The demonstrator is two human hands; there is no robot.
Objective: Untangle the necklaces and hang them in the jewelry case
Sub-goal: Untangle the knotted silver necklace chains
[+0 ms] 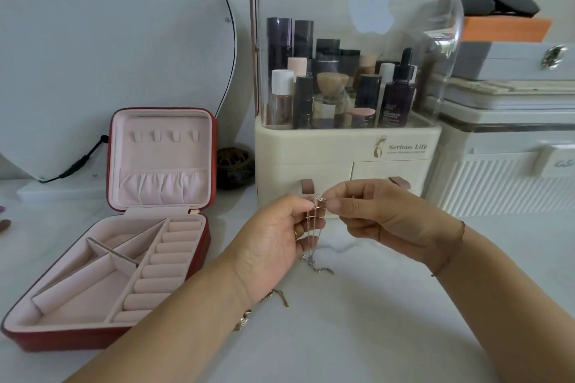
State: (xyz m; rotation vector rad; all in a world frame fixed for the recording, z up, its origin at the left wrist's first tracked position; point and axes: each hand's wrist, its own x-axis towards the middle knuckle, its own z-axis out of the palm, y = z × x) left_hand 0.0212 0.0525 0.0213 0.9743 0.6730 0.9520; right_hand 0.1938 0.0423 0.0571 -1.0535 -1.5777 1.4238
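A thin rose-gold necklace [314, 236] hangs between my two hands above the white tabletop, its lower end trailing onto the surface. My left hand [273, 233] pinches its top from the left and my right hand [373, 214] pinches it from the right, fingertips almost meeting. Another gold chain [273, 295] lies on the table under my left wrist, partly hidden. The red jewelry case [124, 227] stands open at the left, with a pink lining, a row of small hooks [164, 136] in its upright lid and nothing on them.
A cream cosmetics organizer [345, 149] with a clear dome full of bottles stands just behind my hands. A mirror [109, 40] leans at the back left, a small dark burner [235, 166] sits beside the case, and stacked boxes [510, 140] fill the right.
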